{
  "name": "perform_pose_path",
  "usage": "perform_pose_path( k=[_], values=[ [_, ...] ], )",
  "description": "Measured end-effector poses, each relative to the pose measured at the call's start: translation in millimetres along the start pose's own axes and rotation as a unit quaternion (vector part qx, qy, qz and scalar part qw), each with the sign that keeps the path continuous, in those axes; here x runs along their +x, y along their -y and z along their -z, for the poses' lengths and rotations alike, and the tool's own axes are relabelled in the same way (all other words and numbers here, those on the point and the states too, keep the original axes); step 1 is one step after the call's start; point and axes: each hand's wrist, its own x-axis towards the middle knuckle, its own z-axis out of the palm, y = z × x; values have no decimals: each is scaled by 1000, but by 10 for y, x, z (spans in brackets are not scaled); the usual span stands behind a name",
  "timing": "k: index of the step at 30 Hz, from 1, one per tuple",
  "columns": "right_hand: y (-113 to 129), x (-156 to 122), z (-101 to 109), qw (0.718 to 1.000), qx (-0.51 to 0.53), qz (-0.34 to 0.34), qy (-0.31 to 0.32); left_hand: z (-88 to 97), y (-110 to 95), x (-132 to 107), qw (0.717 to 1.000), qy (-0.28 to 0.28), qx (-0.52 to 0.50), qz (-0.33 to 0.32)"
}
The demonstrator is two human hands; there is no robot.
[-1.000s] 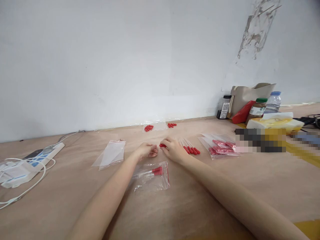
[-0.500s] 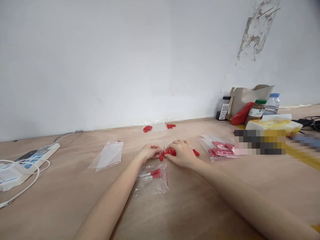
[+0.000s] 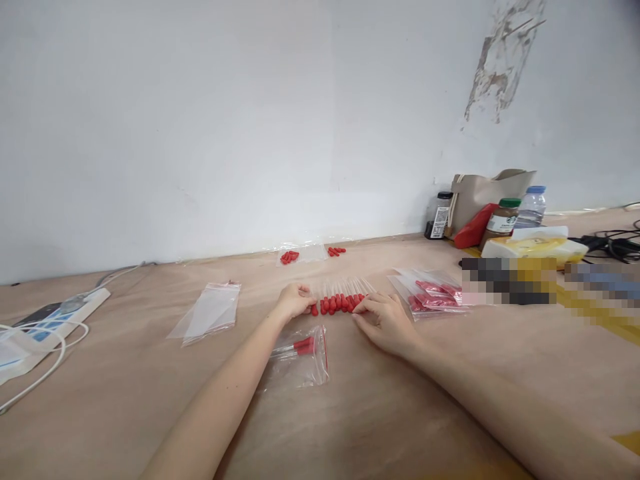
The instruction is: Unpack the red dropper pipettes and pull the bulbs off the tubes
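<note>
Several droppers with red rubber bulbs (image 3: pixel 341 303) lie side by side in a row, their clear tubes pointing towards the wall. At the row's left end my left hand (image 3: pixel 296 301) pinches a single dropper (image 3: pixel 314 310) by its red bulb, a little apart from the others. My right hand (image 3: pixel 384 321) rests at the right end, fingertips touching the last bulbs, thumb and fingers apart. Close in front lies a clear zip bag (image 3: pixel 300 370) with red-bulbed droppers inside. Filled zip bags (image 3: pixel 435 297) are stacked to the right of my right hand.
Flat zip bags (image 3: pixel 213 313) lie on the left, beside a power strip (image 3: pixel 70 327) with white cables. More red bulbs (image 3: pixel 289 257) lie near the wall. At the right stand a dark-capped bottle (image 3: pixel 439 217), a jar (image 3: pixel 503 220), a beige bag (image 3: pixel 485 193) and a tissue pack (image 3: pixel 535 250).
My right hand has moved right, uncovering the row of droppers. My left hand has stayed near the row's left end, now with a bulb at its fingertips. The view has shifted slightly.
</note>
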Motion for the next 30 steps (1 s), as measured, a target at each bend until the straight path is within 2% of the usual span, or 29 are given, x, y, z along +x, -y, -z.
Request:
perform_pose_path(
  k=[4,7,11,14,15,17,21,25,30],
  values=[
    [21,-33,-24,1000,3,6,4,-36,18,10,1000,1,16,-27],
    [61,-71,-45,1000,4,21,12,4,16,-18,998,16,31,-49],
    [119,-114,-72,999,7,36,30,201,49,-189,992,12,64,-111],
    [167,-129,-88,998,14,44,42,390,143,-488,981,-1,96,-171],
    [188,-128,-95,998,18,47,46,443,188,-608,974,5,111,-196],
    [241,-114,-116,997,33,51,53,518,288,-845,939,21,200,-278],
    [360,-55,-198,993,68,59,82,545,436,-1160,900,67,296,-314],
    [450,-19,-292,989,84,52,110,481,445,-1233,871,111,345,-332],
    [512,-54,-325,990,100,-4,100,418,429,-1237,859,121,355,-348]
  ],
)
